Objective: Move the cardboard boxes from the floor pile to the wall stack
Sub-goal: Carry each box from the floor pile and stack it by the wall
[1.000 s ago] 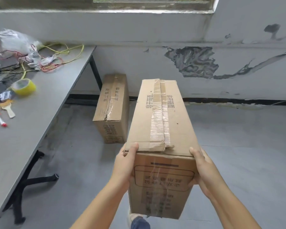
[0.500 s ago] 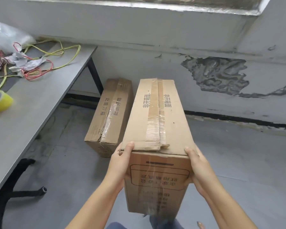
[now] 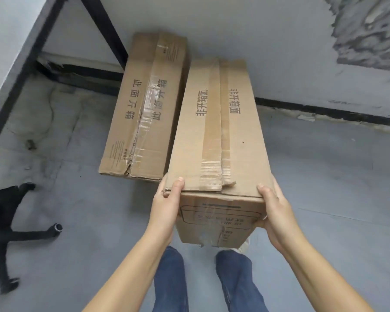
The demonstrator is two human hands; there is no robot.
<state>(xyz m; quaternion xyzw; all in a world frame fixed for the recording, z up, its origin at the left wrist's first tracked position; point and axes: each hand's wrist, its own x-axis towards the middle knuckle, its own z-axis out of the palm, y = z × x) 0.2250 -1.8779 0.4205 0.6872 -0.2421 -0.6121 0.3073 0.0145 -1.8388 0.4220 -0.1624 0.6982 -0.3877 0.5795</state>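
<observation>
A long brown cardboard box point(image 3: 221, 136), taped down its top seam with crinkled, peeling tape and printed with dark characters, is held just right of a second box point(image 3: 144, 109) lying on the grey floor point(image 3: 324, 176) against the wall point(image 3: 257, 41). The left hand point(image 3: 164, 206) and right hand point(image 3: 275, 210) grip its near end, thumbs on top, fingers curled around its sides.

Grey floor point(image 3: 324, 176), peeling wall point(image 3: 279, 41), black-legged table point(image 3: 7, 30)
</observation>
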